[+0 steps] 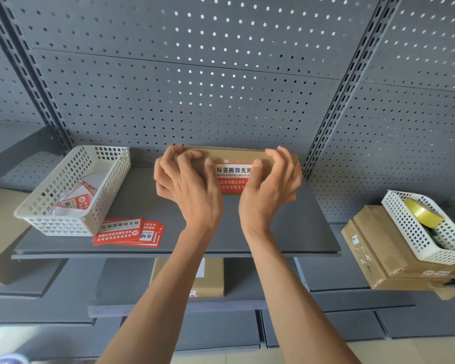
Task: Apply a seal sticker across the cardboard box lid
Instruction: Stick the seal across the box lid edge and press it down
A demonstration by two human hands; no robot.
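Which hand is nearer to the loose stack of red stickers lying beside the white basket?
Left. The left hand grips the cardboard box's left end, up and right of the sticker stack. The right hand grips the box's right end, farther away.

— What's on the grey metal shelf [286, 232]?
— A flat brown cardboard box [237, 155], a red-and-white seal sticker [233, 177] across it; left hand [187, 185] and right hand [271, 185] grip its ends (thumbs on the sticker).
— Beside it?
— A white plastic basket [71, 190], loose red stickers [129, 232].
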